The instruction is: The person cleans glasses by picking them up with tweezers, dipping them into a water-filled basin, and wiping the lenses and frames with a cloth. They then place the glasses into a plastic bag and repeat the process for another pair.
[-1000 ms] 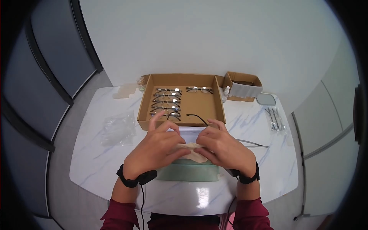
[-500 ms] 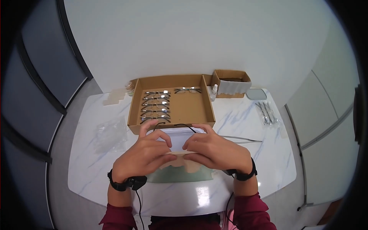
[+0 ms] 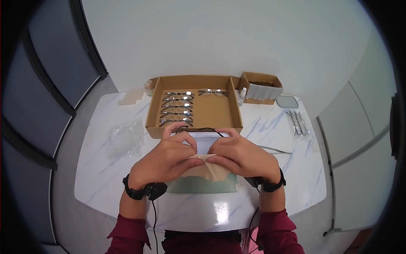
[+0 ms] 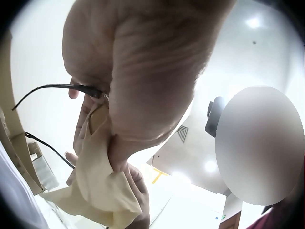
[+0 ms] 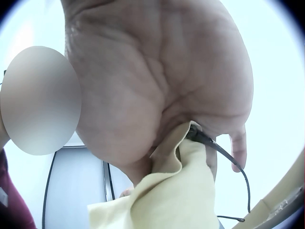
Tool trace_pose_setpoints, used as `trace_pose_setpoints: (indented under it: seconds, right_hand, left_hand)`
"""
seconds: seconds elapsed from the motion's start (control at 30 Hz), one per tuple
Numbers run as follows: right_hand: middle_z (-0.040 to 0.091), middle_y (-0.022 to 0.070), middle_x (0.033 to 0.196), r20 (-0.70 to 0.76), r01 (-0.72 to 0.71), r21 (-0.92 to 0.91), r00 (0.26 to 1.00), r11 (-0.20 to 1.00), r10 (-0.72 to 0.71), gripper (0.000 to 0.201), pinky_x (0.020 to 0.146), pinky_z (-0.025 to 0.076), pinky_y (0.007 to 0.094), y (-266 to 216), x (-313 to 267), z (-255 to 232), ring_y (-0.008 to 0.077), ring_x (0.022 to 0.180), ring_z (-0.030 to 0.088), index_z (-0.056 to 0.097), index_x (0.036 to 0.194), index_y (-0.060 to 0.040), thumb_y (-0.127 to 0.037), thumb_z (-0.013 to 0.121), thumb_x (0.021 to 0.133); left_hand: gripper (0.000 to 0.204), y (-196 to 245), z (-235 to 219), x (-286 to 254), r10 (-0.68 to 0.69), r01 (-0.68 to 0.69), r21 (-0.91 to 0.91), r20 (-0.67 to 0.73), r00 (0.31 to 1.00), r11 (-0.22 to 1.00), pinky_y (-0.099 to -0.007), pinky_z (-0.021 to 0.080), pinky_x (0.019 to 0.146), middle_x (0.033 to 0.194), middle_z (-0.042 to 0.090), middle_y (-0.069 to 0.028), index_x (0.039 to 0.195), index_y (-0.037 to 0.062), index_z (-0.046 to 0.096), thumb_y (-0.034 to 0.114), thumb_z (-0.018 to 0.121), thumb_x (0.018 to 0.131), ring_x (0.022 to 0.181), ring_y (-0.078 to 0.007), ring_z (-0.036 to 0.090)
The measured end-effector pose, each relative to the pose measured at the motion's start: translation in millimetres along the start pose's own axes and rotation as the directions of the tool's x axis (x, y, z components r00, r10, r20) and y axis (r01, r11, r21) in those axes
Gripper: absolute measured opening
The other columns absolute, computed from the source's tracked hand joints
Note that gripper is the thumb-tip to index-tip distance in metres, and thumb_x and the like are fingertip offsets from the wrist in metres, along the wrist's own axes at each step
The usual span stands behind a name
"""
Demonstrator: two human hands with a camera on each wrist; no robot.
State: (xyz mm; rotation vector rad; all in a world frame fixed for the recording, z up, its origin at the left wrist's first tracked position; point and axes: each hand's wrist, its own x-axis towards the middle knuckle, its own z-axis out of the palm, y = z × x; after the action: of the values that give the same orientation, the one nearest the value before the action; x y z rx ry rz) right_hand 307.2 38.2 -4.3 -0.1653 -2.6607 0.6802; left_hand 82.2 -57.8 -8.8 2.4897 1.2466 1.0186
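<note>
Both hands hold a pair of eyeglasses wrapped in a cream cloth (image 3: 208,171) above the table. My left hand (image 3: 163,160) pinches the cloth over one side of the frame, thumb toward me and fingers behind. The right hand (image 3: 246,157) grips the other side in the same way, the two thumb tips close together at the middle. One dark temple arm (image 4: 57,87) sticks out past the left palm, another dark temple arm (image 5: 226,155) past the right. Cloth folds and fingers hide the lenses. Below the hanging cloth lies a green pad (image 3: 203,186).
Behind the hands stands a cardboard tray (image 3: 215,114) with several eyeglasses (image 3: 177,100). A pale tray (image 3: 204,144) sits before it. To the right are tweezers (image 3: 275,150), bagged tools (image 3: 298,123), a spray bottle (image 3: 242,96) and a small box (image 3: 260,99); leftward, a plastic bag (image 3: 125,137).
The thumbs have moved closer together at the middle of the cloth, and its folds hang differently. The head view has shifted. Both hands keep their hold.
</note>
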Motion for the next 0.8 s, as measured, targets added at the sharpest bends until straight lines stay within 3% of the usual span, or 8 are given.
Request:
trace_pose_setpoints:
  seconds: [0.1, 0.2, 0.27, 0.37, 0.4, 0.47, 0.67, 0.8]
  right_hand:
    - [0.068, 0.0071, 0.088, -0.024, 0.011, 0.037, 1.000, 0.999, -0.010, 0.014, 0.111, 0.034, 0.0508, 1, -3, -3, 0.0262, 0.088, 0.064, 0.068, 0.094, -0.0006, -0.014, 0.065, 0.093]
    - [0.068, 0.0084, 0.094, -0.062, 0.057, 0.064, 0.997, 0.996, -0.053, 0.020, 0.109, 0.035, 0.0458, 2, -8, -7, 0.0278, 0.099, 0.062, 0.069, 0.094, -0.0016, -0.022, 0.066, 0.093]
    - [0.068, 0.0098, 0.103, -0.009, 0.052, 0.015, 0.999, 0.999, -0.052, 0.021, 0.112, 0.032, 0.0493, 4, -11, -12, 0.0293, 0.113, 0.059, 0.070, 0.100, -0.0031, -0.022, 0.067, 0.092]
    - [0.068, 0.0100, 0.104, -0.003, 0.029, 0.006, 1.000, 1.000, -0.029, 0.021, 0.113, 0.029, 0.0552, 0, -13, -18, 0.0287, 0.119, 0.056, 0.070, 0.104, -0.0048, -0.021, 0.068, 0.091]
    - [0.068, 0.0100, 0.104, -0.003, 0.029, 0.005, 1.000, 1.000, -0.029, 0.021, 0.113, 0.029, 0.0552, -3, -12, -19, 0.0287, 0.119, 0.056, 0.070, 0.104, -0.0048, -0.021, 0.068, 0.091]
    - [0.068, 0.0094, 0.104, -0.139, -0.016, 0.041, 0.990, 0.999, 0.021, 0.023, 0.114, 0.026, 0.0595, -11, -10, -18, 0.0288, 0.121, 0.055, 0.069, 0.107, -0.0055, -0.022, 0.068, 0.091]
    - [0.069, 0.0062, 0.110, -0.053, -0.015, -0.098, 0.999, 0.995, 0.010, 0.012, 0.116, 0.023, 0.0604, -6, -12, -11, 0.0288, 0.120, 0.058, 0.072, 0.093, -0.0047, -0.015, 0.071, 0.088]
    - [0.068, 0.0091, 0.102, -0.037, -0.012, 0.042, 0.999, 0.999, 0.013, 0.020, 0.115, 0.025, 0.0590, -2, -17, -17, 0.0295, 0.120, 0.057, 0.073, 0.093, -0.0053, -0.025, 0.067, 0.092]
  left_hand:
    - [0.020, 0, -2, -2, -0.014, 0.014, -0.029, 0.018, 1.000, 0.999, -0.0538, 0.030, 0.112, 0.076, 0.058, -0.0025, 0.073, 0.0038, 0.065, 0.017, 0.076, 0.084, 0.085, -0.0183, 0.060]
    - [0.012, -2, -5, -4, -0.007, 0.009, -0.048, 0.039, 0.999, 0.999, -0.0582, 0.026, 0.113, 0.078, 0.062, -0.0028, 0.078, 0.0034, 0.070, 0.013, 0.077, 0.080, 0.088, -0.0189, 0.061]
    - [0.012, -3, -5, -4, -0.001, 0.003, -0.062, 0.034, 0.999, 0.998, -0.0586, 0.025, 0.113, 0.078, 0.062, -0.0026, 0.077, 0.0037, 0.071, 0.013, 0.077, 0.080, 0.088, -0.0186, 0.062]
    - [0.011, -4, -8, -5, 0.005, -0.002, -0.068, 0.040, 0.999, 0.998, -0.0589, 0.026, 0.113, 0.078, 0.063, -0.0023, 0.077, 0.0042, 0.072, 0.013, 0.078, 0.080, 0.088, -0.0187, 0.062]
    - [0.011, -4, -8, -5, 0.005, -0.002, -0.068, 0.040, 0.999, 0.998, -0.0589, 0.026, 0.113, 0.078, 0.063, -0.0023, 0.077, 0.0042, 0.072, 0.013, 0.078, 0.080, 0.088, -0.0187, 0.062]
    - [0.011, -5, -8, -6, -0.016, 0.016, -0.048, 0.018, 1.000, 0.999, -0.0590, 0.026, 0.113, 0.078, 0.063, -0.0022, 0.078, 0.0045, 0.073, 0.014, 0.079, 0.079, 0.088, -0.0189, 0.062]
    - [0.012, -4, -8, -5, -0.028, 0.030, -0.069, 0.024, 0.999, 0.997, -0.0586, 0.025, 0.113, 0.079, 0.063, -0.0018, 0.080, 0.0050, 0.075, 0.015, 0.081, 0.077, 0.087, -0.0189, 0.061]
    - [0.012, -5, -10, -8, -0.037, 0.041, -0.089, 0.043, 0.998, 0.995, -0.0586, 0.025, 0.113, 0.078, 0.063, -0.0015, 0.080, 0.0052, 0.075, 0.015, 0.081, 0.075, 0.088, -0.0186, 0.062]
